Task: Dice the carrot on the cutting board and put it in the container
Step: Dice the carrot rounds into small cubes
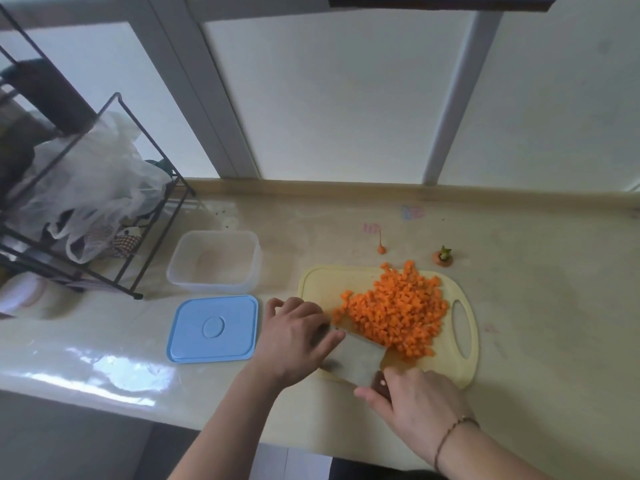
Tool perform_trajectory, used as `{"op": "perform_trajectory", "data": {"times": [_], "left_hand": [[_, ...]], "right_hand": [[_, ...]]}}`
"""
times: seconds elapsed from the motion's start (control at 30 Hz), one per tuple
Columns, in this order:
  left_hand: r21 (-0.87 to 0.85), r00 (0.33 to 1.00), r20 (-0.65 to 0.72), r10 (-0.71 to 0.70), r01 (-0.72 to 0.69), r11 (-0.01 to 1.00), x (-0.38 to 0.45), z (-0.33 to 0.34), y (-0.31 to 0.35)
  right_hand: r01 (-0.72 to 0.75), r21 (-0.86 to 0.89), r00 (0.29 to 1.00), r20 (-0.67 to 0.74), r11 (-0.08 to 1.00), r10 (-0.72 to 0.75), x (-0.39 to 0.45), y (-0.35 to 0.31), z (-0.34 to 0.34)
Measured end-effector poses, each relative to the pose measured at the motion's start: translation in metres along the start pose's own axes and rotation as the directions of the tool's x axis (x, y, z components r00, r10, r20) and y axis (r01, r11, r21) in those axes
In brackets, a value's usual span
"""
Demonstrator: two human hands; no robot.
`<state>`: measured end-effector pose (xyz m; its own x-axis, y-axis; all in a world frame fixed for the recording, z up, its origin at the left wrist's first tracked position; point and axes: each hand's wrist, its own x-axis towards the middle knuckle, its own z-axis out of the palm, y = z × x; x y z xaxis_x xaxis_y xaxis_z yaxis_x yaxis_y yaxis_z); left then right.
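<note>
**Head view: carrot diced, cleaver set to scoop**

From the head camera, the diced carrot [394, 311] lies heaped on the yellow cutting board [465, 370], none of it in the container [214, 261] yet. That clear tub stands open on the bench [536, 306], well to the left of the board, its blue lid [213, 329] lying flat in front of it.

The right hand [417, 398] grips the cleaver [356, 358] by its handle, the broad blade lying low with its edge at the near side of the pile. The left hand [298, 336] rests on the blade's left end, fingers loosely bent over it.

To my eye the step now is loading the blade. It would go best with the blade kept flat against the board and slid under the heap, the left hand sweeping cubes on, taking modest loads so nothing spills on the way across.

Two trimmed ends, a carrot tip [381, 249] and a carrot top [443, 256], sit on the bench behind the board. The handle is buried in the grip, and the left fingertips are blurred. A wire rack [104, 202] with bags stands far left, partly cut off.
</note>
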<state>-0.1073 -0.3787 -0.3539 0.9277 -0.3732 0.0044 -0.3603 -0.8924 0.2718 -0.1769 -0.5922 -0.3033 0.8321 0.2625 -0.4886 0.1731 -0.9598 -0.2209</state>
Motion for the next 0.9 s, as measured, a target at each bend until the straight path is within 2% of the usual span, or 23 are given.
{"op": "perform_trajectory", "data": {"times": [0.07,0.1,0.13,0.23,0.3,0.37,0.47,0.6,0.67,0.73,0.8,0.9], "left_hand": [[0.008,0.992,0.123,-0.023,0.022,1.0,0.005,-0.004,0.0],[-0.027,0.991,0.13,-0.037,0.04,0.999,0.008,-0.005,-0.001],[-0.088,0.994,0.09,-0.058,0.066,0.994,0.011,-0.008,-0.001],[-0.244,0.98,-0.165,-0.112,0.069,0.967,0.021,-0.015,-0.006],[-0.344,0.975,-0.204,-0.09,0.015,0.939,0.026,-0.022,-0.009],[-0.436,0.996,-0.079,0.037,-0.068,0.897,0.031,-0.03,-0.008],[-0.38,0.955,0.224,0.195,-0.099,0.92,0.032,-0.029,-0.006],[-0.363,0.944,0.286,0.166,-0.053,0.93,0.038,-0.02,-0.006],[-0.332,0.923,0.361,0.138,-0.011,0.943,0.046,-0.017,-0.004],[-0.32,0.914,0.391,0.107,0.027,0.947,0.054,-0.018,-0.005],[-0.38,0.953,0.296,0.062,0.058,0.923,0.063,-0.025,-0.009],[-0.521,0.992,0.046,-0.119,0.125,0.844,0.079,-0.042,-0.019]], "right_hand": [[-0.009,0.069,0.999,0.037,0.998,0.006,0.002,0.0,0.0],[-0.021,0.11,0.998,0.065,0.994,0.014,0.003,0.001,0.001],[-0.035,0.144,0.995,0.093,0.989,0.022,0.003,0.001,0.001],[-0.059,0.16,0.993,0.111,0.985,0.042,0.002,0.001,-0.001],[-0.035,0.13,0.997,0.074,0.991,0.025,0.001,0.002,-0.005],[-0.009,0.087,0.999,0.033,0.996,0.006,0.002,0.003,-0.011],[0.012,0.021,1.0,0.016,1.0,-0.013,0.004,0.004,-0.024],[0.082,-0.036,0.996,-0.014,0.996,-0.083,0.006,0.011,-0.033],[0.109,-0.031,0.994,0.002,0.994,-0.109,0.007,0.011,-0.036],[0.105,0.041,0.993,0.047,0.994,-0.106,0.007,0.015,-0.038],[0.066,0.187,0.995,0.064,0.98,-0.079,0.003,0.026,-0.039],[0.083,0.468,0.995,0.018,0.88,-0.103,-0.014,0.055,-0.043]]}}
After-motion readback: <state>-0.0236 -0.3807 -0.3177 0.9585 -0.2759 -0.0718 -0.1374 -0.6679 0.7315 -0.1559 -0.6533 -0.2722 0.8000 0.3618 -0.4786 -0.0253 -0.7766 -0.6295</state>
